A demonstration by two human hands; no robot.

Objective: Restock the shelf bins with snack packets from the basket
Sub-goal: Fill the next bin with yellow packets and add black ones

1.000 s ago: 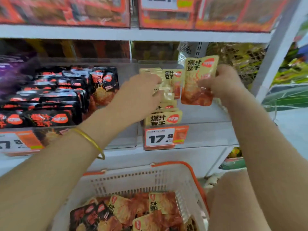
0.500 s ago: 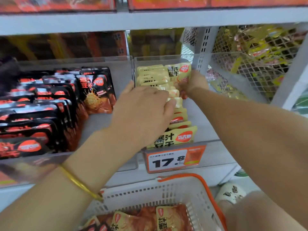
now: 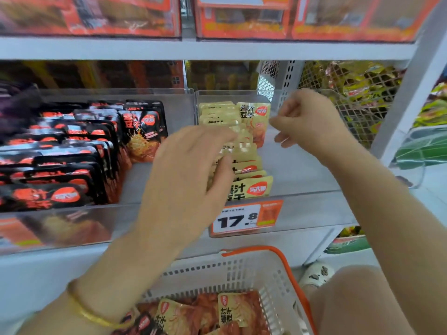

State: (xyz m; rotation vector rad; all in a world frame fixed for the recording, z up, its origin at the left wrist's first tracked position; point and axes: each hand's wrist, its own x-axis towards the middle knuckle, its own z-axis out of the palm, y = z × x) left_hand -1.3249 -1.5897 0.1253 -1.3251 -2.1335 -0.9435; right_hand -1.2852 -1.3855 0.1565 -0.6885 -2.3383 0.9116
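- Over the row of yellow packets [image 3: 244, 163] in the clear bin [image 3: 302, 165], the left hand [image 3: 191, 180] has its fingers spread and relaxed, gripping nothing. Blur hides whether it touches the row.
- Just beside the upright packet [image 3: 254, 117] at the back, the right hand [image 3: 307, 119] hangs loosely curled and empty.
- On the bin's front, the price tag [image 3: 242, 220] reads 17.8.
- Below, loose packets [image 3: 232, 310] lie in the white basket [image 3: 273, 274].
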